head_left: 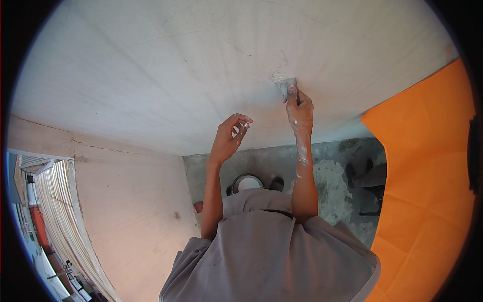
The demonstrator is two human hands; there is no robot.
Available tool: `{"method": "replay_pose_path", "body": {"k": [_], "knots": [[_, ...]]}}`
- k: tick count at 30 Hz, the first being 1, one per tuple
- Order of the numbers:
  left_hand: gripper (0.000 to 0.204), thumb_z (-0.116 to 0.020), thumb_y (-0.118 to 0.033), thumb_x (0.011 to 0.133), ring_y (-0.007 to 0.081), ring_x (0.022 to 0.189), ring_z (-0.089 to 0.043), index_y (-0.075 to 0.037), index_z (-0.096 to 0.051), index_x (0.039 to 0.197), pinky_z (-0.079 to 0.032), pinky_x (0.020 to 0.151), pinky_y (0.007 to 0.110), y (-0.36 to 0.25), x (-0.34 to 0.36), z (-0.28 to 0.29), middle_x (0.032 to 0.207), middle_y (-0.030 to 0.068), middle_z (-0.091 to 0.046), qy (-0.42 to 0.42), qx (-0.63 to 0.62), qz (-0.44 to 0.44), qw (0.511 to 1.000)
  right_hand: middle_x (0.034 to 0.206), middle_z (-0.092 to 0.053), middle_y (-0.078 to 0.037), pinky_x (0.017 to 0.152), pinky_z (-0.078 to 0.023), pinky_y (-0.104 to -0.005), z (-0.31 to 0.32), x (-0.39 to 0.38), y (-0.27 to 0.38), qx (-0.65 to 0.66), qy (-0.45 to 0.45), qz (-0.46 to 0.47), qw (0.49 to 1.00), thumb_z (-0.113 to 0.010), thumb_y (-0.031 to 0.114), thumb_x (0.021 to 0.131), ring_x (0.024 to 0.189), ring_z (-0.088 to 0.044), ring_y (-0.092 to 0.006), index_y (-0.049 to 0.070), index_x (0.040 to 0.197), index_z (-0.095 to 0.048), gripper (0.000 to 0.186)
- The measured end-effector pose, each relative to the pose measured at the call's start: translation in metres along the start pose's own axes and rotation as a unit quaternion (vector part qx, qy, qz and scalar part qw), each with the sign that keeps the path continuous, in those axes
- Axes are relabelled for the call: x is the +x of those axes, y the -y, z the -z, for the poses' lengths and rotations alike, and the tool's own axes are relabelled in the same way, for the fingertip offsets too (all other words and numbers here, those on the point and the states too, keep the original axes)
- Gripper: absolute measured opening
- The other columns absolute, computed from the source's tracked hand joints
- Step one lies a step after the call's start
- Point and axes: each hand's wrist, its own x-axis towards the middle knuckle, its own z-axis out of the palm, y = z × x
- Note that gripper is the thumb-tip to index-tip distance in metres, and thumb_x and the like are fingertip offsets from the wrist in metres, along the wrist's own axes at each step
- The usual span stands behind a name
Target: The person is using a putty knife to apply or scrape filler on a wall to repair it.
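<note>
Against a pale wall, a grey scraper is gripped in the right hand

Near the upper middle of a broad, off-white plastered wall [166, 90], a thin, flat, grey scraper [288, 82] is held by the right hand [300, 108]. Its handle end is pinched between thumb and fingers, and its wide edge is directed upward, at the wall's surface just below a rough, dark-lined patch [275, 70]. Whether the whole edge is in contact cannot be told. White smears are spread over the right hand and along its forearm.

Lower and to the left, the left hand [230, 135] is raised before the wall, loosely open, with its fingers bent toward the thumb; its fingertips are spotted with white.

Below, on a stained grey concrete floor [334, 151], a round, dark-rimmed bucket [247, 175] with white contents is placed between two dark shoes [276, 183]. Farther right, a dark trouser leg [370, 177] of another person is partly covered by a large, creased, bright orange sheet [427, 166]. At the far left, a pale side wall [136, 201] is bordered by a whitish, ribbed panel [63, 196].
</note>
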Motion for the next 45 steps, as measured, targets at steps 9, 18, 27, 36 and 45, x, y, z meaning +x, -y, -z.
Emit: {"method": "replay_pose_path", "body": {"k": [9,18,27,36,45], "knots": [[0.015,-0.065,-0.002,0.103,0.0130,0.084,-0.063,-0.006,-0.072,0.116,-0.049,0.073,0.030,0.006,-0.001,0.001,0.109,0.0024,-0.075,0.001,-0.002,0.010,1.000,0.096,-0.080,-0.019,0.089,-0.058,-0.0509,0.014,-0.017,0.037,-0.223,-0.062,0.038,0.972,-0.057,0.048,0.109,0.093,-0.075,-0.0432,0.013,0.120,-0.082,0.044],[0.016,-0.066,-0.001,0.102,0.0134,0.084,-0.062,-0.006,-0.072,0.117,-0.049,0.073,0.030,0.005,-0.001,0.004,0.108,0.0021,-0.075,-0.002,0.003,-0.005,1.000,0.081,-0.074,-0.016,0.078,-0.055,-0.0449,-0.010,-0.005,0.007,-0.074,-0.042,0.010,0.996,-0.053,0.052,0.110,0.075,-0.070,-0.0342,0.005,0.100,-0.078,0.054],[0.014,-0.066,-0.001,0.103,0.0133,0.082,-0.062,-0.005,-0.071,0.115,-0.049,0.072,0.031,0.003,-0.004,0.002,0.108,0.0022,-0.075,-0.015,0.032,0.019,0.999,0.072,-0.066,-0.014,0.073,-0.051,-0.0465,0.009,-0.001,-0.004,-0.069,-0.065,0.046,0.994,-0.052,0.059,0.110,0.072,-0.064,-0.0324,0.005,0.095,-0.076,0.061],[0.014,-0.065,-0.001,0.104,0.0118,0.084,-0.064,-0.004,-0.069,0.117,-0.050,0.073,0.029,0.003,-0.006,0.000,0.113,0.0029,-0.076,-0.035,0.025,0.027,0.999,0.088,-0.076,-0.022,0.081,-0.056,-0.0528,0.030,-0.009,0.002,-0.189,-0.081,0.048,0.977,-0.055,0.049,0.110,0.083,-0.071,-0.0469,0.009,0.115,-0.081,0.048],[0.016,-0.063,0.001,0.104,0.0137,0.088,-0.067,-0.004,-0.069,0.117,-0.051,0.074,0.030,0.010,-0.002,-0.001,0.113,0.0040,-0.076,-0.045,0.015,0.015,0.999,0.084,-0.075,-0.022,0.077,-0.055,-0.0503,0.033,-0.022,0.001,-0.145,-0.100,0.063,0.982,-0.058,0.050,0.109,0.080,-0.070,-0.0447,0.006,0.114,-0.080,0.049]]}}
